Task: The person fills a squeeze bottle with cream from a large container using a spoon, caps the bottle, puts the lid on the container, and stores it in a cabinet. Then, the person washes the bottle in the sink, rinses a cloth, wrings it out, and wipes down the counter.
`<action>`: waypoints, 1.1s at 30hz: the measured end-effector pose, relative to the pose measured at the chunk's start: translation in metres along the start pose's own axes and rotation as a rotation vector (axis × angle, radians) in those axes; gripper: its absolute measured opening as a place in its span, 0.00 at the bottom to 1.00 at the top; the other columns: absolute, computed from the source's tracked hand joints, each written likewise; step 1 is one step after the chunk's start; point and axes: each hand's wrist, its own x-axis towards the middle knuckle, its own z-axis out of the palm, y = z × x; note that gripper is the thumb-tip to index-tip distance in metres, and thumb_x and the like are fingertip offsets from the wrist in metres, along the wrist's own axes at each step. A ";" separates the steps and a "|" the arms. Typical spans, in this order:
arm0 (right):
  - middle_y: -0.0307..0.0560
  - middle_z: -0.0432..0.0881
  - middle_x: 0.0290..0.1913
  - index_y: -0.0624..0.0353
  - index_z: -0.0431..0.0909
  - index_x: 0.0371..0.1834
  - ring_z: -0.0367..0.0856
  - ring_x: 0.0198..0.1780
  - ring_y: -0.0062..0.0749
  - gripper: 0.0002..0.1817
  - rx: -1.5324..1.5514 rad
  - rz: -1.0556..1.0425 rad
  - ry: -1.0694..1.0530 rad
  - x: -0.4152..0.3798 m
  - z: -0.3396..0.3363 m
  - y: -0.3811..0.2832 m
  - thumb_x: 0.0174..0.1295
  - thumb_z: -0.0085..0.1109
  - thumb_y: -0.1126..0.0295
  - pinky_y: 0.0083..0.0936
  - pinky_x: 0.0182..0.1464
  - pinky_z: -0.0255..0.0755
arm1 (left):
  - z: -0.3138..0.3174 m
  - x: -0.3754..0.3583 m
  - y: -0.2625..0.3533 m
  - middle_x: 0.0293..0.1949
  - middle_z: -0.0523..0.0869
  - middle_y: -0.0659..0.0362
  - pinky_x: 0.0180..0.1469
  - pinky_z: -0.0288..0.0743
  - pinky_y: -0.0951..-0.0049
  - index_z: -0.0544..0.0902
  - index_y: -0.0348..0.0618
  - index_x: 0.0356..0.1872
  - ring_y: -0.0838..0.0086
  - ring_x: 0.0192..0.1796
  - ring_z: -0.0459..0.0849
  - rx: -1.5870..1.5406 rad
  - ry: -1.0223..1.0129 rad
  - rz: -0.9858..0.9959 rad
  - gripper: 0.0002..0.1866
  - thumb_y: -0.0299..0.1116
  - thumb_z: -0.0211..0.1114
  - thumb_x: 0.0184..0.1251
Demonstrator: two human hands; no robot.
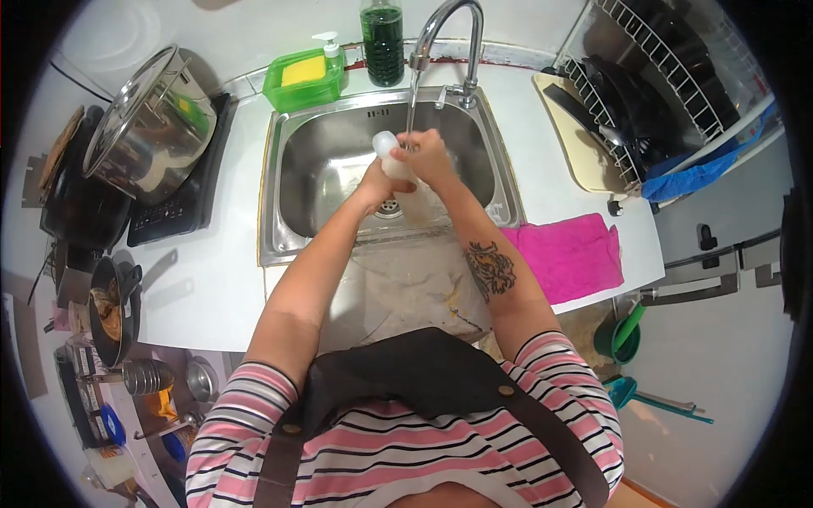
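Note:
A whitish, translucent plastic bottle [395,168] is held tilted over the sink [318,196], its rounded end toward the tap side. My left hand [374,186] wraps around its lower part, the thumb lying across it. My right hand [429,159] is closed at the bottle's right side, fingers curled against it, right under the running water. The stream falls from the curved chrome tap [472,42] onto my right hand and the bottle. Below my hands the drain [389,206] shows in part.
A green caddy [284,97] with a yellow sponge [303,71] and a bottle of green liquid [383,46] stand behind the sink. A pink cloth [572,258] lies at right, near a dish rack [669,72]. A large steel pot [157,127] is at left.

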 end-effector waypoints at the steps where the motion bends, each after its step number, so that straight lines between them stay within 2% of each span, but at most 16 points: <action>1: 0.46 0.77 0.33 0.65 0.81 0.30 0.77 0.31 0.29 0.12 0.124 0.056 -0.034 0.008 -0.013 -0.012 0.54 0.60 0.64 0.20 0.34 0.71 | 0.000 -0.001 -0.001 0.46 0.76 0.56 0.47 0.74 0.72 0.63 0.41 0.57 0.67 0.47 0.77 0.110 0.033 -0.057 0.42 0.22 0.74 0.34; 2: 0.46 0.79 0.29 0.65 0.80 0.30 0.77 0.27 0.30 0.10 0.246 0.114 -0.066 0.015 -0.027 -0.027 0.53 0.59 0.67 0.20 0.31 0.71 | 0.001 -0.002 -0.006 0.46 0.76 0.56 0.47 0.74 0.72 0.63 0.41 0.57 0.67 0.47 0.77 0.107 0.032 -0.058 0.42 0.22 0.74 0.34; 4: 0.45 0.79 0.24 0.65 0.80 0.29 0.78 0.25 0.28 0.07 0.268 0.181 -0.168 0.027 -0.046 -0.051 0.52 0.56 0.73 0.19 0.29 0.71 | 0.008 -0.001 -0.012 0.48 0.74 0.54 0.50 0.72 0.71 0.61 0.42 0.58 0.65 0.50 0.75 0.278 0.069 0.241 0.44 0.22 0.74 0.34; 6: 0.56 0.81 0.26 0.65 0.80 0.31 0.81 0.28 0.42 0.08 0.538 0.368 -0.502 0.038 -0.053 -0.058 0.49 0.55 0.74 0.30 0.33 0.75 | 0.012 -0.006 -0.009 0.48 0.74 0.54 0.51 0.71 0.68 0.63 0.41 0.56 0.65 0.50 0.74 0.294 0.077 0.244 0.40 0.22 0.73 0.36; 8: 0.57 0.81 0.27 0.68 0.79 0.31 0.81 0.30 0.49 0.09 0.450 0.311 -0.505 0.052 -0.059 -0.051 0.49 0.53 0.74 0.32 0.36 0.76 | 0.014 -0.008 -0.001 0.49 0.74 0.54 0.52 0.71 0.65 0.65 0.39 0.54 0.65 0.51 0.74 0.312 0.092 0.247 0.37 0.22 0.73 0.38; 10: 0.58 0.81 0.36 0.69 0.78 0.36 0.80 0.41 0.51 0.12 -0.120 0.117 -0.128 0.063 -0.056 -0.028 0.50 0.52 0.74 0.35 0.44 0.74 | 0.011 -0.006 0.000 0.47 0.75 0.54 0.51 0.72 0.67 0.65 0.39 0.54 0.66 0.49 0.76 0.201 0.152 0.213 0.36 0.22 0.72 0.39; 11: 0.58 0.81 0.36 0.69 0.78 0.36 0.80 0.41 0.51 0.12 -0.115 0.112 -0.131 0.064 -0.053 -0.016 0.50 0.52 0.74 0.35 0.44 0.74 | 0.009 -0.004 0.001 0.47 0.75 0.54 0.51 0.72 0.67 0.65 0.39 0.54 0.66 0.49 0.76 0.203 0.158 0.213 0.36 0.22 0.72 0.39; 13: 0.60 0.75 0.48 0.68 0.76 0.43 0.72 0.54 0.49 0.15 -0.471 -0.028 -0.109 0.065 -0.041 0.013 0.52 0.48 0.75 0.38 0.53 0.69 | 0.003 0.000 0.003 0.49 0.74 0.53 0.54 0.69 0.68 0.61 0.39 0.56 0.66 0.51 0.74 0.041 0.096 0.133 0.41 0.22 0.74 0.37; 19: 0.60 0.68 0.57 0.70 0.71 0.51 0.65 0.61 0.48 0.19 -0.685 -0.203 -0.128 0.060 -0.006 0.069 0.58 0.40 0.74 0.38 0.60 0.62 | 0.001 -0.002 0.014 0.44 0.78 0.55 0.49 0.73 0.69 0.68 0.38 0.51 0.69 0.45 0.78 0.064 0.073 0.248 0.30 0.21 0.71 0.43; 24: 0.60 0.66 0.60 0.68 0.69 0.55 0.64 0.63 0.47 0.21 -0.829 -0.243 -0.135 0.058 0.008 0.087 0.61 0.42 0.70 0.38 0.61 0.61 | 0.000 -0.012 0.027 0.45 0.77 0.56 0.50 0.72 0.69 0.66 0.39 0.52 0.69 0.48 0.77 0.106 0.162 0.273 0.33 0.24 0.73 0.43; 26: 0.57 0.67 0.60 0.65 0.65 0.59 0.65 0.62 0.43 0.28 -0.543 0.097 -0.445 0.064 -0.010 0.052 0.59 0.50 0.59 0.35 0.61 0.62 | -0.001 -0.018 0.035 0.46 0.76 0.56 0.52 0.71 0.69 0.65 0.40 0.53 0.69 0.49 0.76 0.101 0.171 0.265 0.35 0.27 0.74 0.42; 27: 0.57 0.67 0.60 0.65 0.65 0.59 0.65 0.62 0.43 0.28 -0.542 0.098 -0.442 0.067 -0.019 0.041 0.59 0.50 0.59 0.35 0.61 0.62 | -0.001 -0.021 0.042 0.44 0.77 0.57 0.50 0.71 0.69 0.65 0.41 0.53 0.70 0.47 0.76 0.101 0.223 0.259 0.34 0.28 0.74 0.43; 29: 0.52 0.70 0.57 0.62 0.59 0.64 0.66 0.60 0.38 0.39 0.454 0.436 -0.704 0.066 -0.036 0.024 0.50 0.63 0.58 0.32 0.60 0.62 | -0.004 -0.022 0.042 0.45 0.77 0.55 0.45 0.75 0.68 0.66 0.39 0.52 0.69 0.45 0.78 0.110 0.303 0.337 0.31 0.35 0.72 0.48; 30: 0.52 0.70 0.57 0.62 0.59 0.64 0.66 0.60 0.38 0.39 0.455 0.439 -0.692 0.055 -0.042 0.011 0.50 0.63 0.58 0.32 0.60 0.62 | -0.006 -0.021 0.046 0.45 0.77 0.55 0.45 0.75 0.68 0.66 0.39 0.52 0.69 0.45 0.78 0.115 0.291 0.339 0.31 0.35 0.72 0.48; 32: 0.49 0.70 0.56 0.58 0.55 0.66 0.68 0.57 0.36 0.47 0.508 -0.026 -0.727 0.018 -0.050 -0.021 0.40 0.70 0.66 0.29 0.59 0.63 | -0.006 -0.019 0.054 0.45 0.76 0.55 0.43 0.76 0.65 0.65 0.39 0.53 0.67 0.45 0.78 -0.088 0.349 0.352 0.32 0.37 0.72 0.50; 33: 0.49 0.70 0.56 0.58 0.55 0.66 0.68 0.57 0.36 0.47 0.500 -0.019 -0.713 0.008 -0.054 -0.033 0.40 0.70 0.66 0.29 0.59 0.63 | -0.005 -0.025 0.064 0.46 0.76 0.55 0.42 0.76 0.64 0.63 0.41 0.54 0.67 0.46 0.78 -0.092 0.289 0.319 0.32 0.43 0.69 0.53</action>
